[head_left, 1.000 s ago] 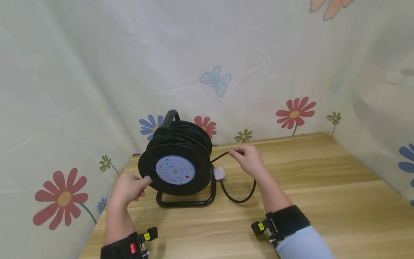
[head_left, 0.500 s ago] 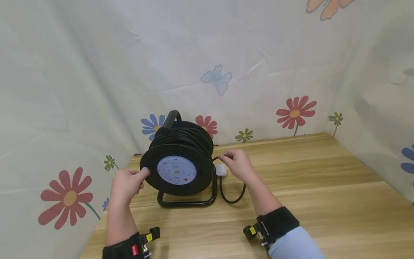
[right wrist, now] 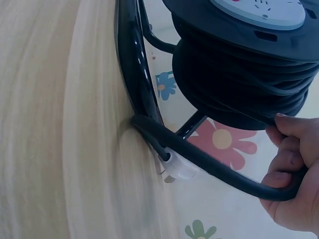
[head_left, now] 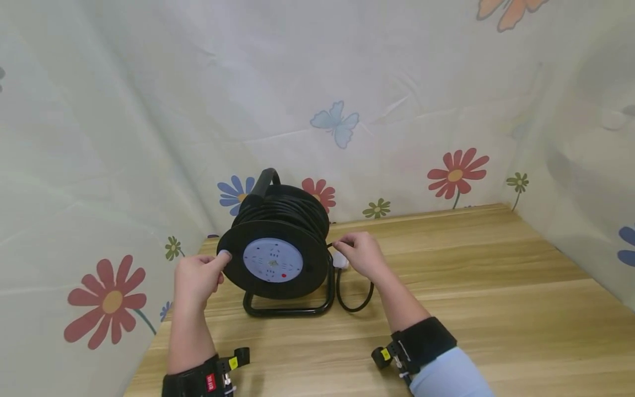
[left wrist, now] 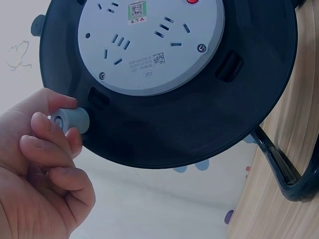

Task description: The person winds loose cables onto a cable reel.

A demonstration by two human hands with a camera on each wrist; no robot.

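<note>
**A:** ok what's the layout, biggest stuff first?

**B:** Floral curtain (head_left: 124, 138) wraps around the back, the left and the right side. It hangs right at the wooden table (head_left: 471, 286) edges, so the far-left corner is tight. The table's right half and the near strip are bare wood, so there's plenty of room there.

**A:** and the reel?

**B:** The black cable reel (head_left: 275, 259) sits upright on its tube stand (head_left: 288, 310) in that far-left corner, close to the curtain behind and to the left of it. The carry handle (head_left: 262, 182) is on top and the grey socket plate (head_left: 273, 260) faces the person. Black cable is wound thick around the drum (right wrist: 234, 84).

**A:** hands?

**B:** The left hand (head_left: 195, 278) is at the reel's left rim, thumb and curled fingers pinching the small grey crank knob (left wrist: 70, 120) that sticks out of the flange. The left wrist view shows it clearly. The right hand (head_left: 359, 255) is just off the reel's right rim with its fingers curled around the loose black cable (right wrist: 219, 167), gripping it right where it comes off the drum.

**A:** any slack?

**B:** A little. From that hand the cable drops in a short loop (head_left: 354, 303) onto the table beside the stand. The white plug (head_left: 339, 259) sits between the right hand and the stand's upright, touching or nearly touching the hand. I can't tell which.
</note>
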